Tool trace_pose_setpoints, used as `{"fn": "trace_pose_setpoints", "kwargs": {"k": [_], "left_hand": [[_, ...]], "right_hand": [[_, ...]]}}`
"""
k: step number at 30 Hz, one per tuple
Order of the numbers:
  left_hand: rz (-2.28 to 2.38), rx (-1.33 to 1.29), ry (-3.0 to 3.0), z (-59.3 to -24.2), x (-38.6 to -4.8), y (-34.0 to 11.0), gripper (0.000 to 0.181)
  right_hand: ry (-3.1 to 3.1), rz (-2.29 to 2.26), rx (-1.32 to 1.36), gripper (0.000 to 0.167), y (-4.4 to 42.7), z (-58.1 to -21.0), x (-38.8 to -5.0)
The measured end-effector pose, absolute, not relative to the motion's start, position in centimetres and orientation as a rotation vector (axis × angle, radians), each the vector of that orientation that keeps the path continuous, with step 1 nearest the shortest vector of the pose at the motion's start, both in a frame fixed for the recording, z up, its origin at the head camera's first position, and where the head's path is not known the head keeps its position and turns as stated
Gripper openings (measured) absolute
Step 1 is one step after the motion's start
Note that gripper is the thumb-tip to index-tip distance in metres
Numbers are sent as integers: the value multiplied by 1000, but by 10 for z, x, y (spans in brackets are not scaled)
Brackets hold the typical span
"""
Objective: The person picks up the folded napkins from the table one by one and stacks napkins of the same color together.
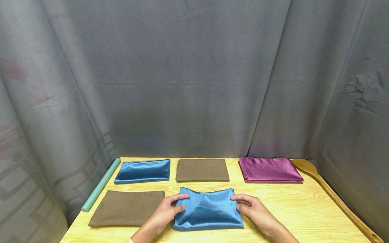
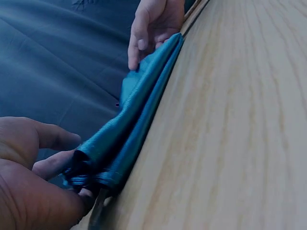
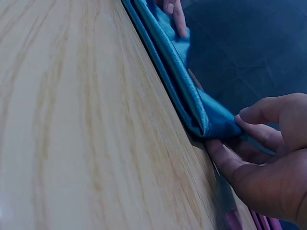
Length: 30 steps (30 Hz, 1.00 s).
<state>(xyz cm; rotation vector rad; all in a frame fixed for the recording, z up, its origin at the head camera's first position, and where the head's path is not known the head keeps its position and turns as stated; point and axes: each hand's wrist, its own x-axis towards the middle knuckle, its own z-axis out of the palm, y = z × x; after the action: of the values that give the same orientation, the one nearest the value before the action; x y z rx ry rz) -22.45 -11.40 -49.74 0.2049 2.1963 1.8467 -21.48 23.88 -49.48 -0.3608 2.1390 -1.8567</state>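
Note:
A folded blue satin cloth (image 1: 209,211) lies on the table near its front, its far edge dipping slightly in the middle. My left hand (image 1: 162,212) touches its left side, index finger on top by the far corner and thumb at the side edge. At the opposite side, my right hand (image 1: 258,213) touches the cloth with its index finger and thumb. The left wrist view shows the stacked layers of the blue cloth (image 2: 129,129) beside my left hand (image 2: 33,172). In the right wrist view, my right hand (image 3: 268,153) meets a corner of the fabric.
A folded brown cloth (image 1: 127,208) lies left of my left hand. Along the back are another blue cloth (image 1: 143,171), a second brown cloth (image 1: 202,170) and a purple cloth (image 1: 270,170). A green rod (image 1: 101,185) lines the left edge; a long wooden spoon (image 1: 334,195) lines the right.

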Motion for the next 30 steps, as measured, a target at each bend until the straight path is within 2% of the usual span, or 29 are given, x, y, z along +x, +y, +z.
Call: {"fn": "trace_pose_setpoints", "kwargs": {"k": [5,13,22,30], "left_hand": [[1824,214,2205,-498,-223,-114,43],[1811,267,2210,-500,-221,-114,52],[1764,287,2228,-500,-223,-116,43],[1699,338,2330,-497,-224,-122,43]], "right_hand": [[2136,-1845,-354,43,239,-496,-215],[2074,-1835,-366,40,240,-496,-216],[1927,-1859,-418,40,242,-501,-216],[1881,-1899,-359,41,242,-501,-217]]}}
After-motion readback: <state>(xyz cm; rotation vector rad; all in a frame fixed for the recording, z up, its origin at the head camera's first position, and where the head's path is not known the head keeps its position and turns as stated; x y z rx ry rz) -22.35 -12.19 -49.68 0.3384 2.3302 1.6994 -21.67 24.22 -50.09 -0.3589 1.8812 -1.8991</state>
